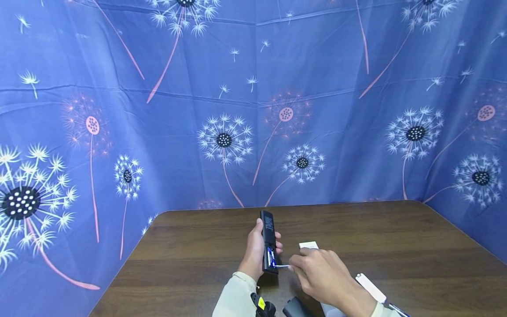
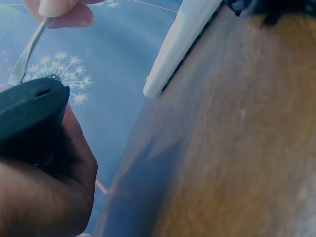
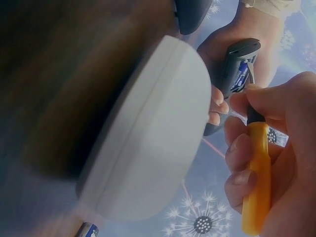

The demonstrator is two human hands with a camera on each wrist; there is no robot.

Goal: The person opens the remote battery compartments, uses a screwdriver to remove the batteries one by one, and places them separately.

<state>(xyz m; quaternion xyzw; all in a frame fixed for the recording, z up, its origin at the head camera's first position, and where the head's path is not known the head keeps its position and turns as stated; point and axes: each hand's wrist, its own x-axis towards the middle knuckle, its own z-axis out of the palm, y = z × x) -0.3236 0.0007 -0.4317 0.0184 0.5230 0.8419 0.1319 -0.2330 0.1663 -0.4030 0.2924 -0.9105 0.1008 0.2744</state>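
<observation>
My left hand (image 1: 253, 248) grips a black remote control (image 1: 268, 229), its back facing up and its battery bay uncovered. Blue-and-white batteries (image 1: 271, 257) lie inside the bay. A screwdriver (image 3: 256, 177) with an orange handle is in my right hand (image 1: 322, 273), fingers curled round the handle and pinching near the shaft. Its flat metal blade (image 2: 24, 61) reaches the battery bay's end; whether it touches a battery is hard to tell. Beneath the right hand lies a white, round-ended device (image 3: 153, 133), partly hidden in the head view.
A dark rounded object (image 1: 296, 308) lies at the wooden table's (image 1: 198, 251) near edge. To the right is a slim white piece (image 1: 371, 288). A loose battery (image 3: 88, 229) shows beyond the white device. Blue dandelion-print cloth (image 1: 253, 110) hangs behind the table.
</observation>
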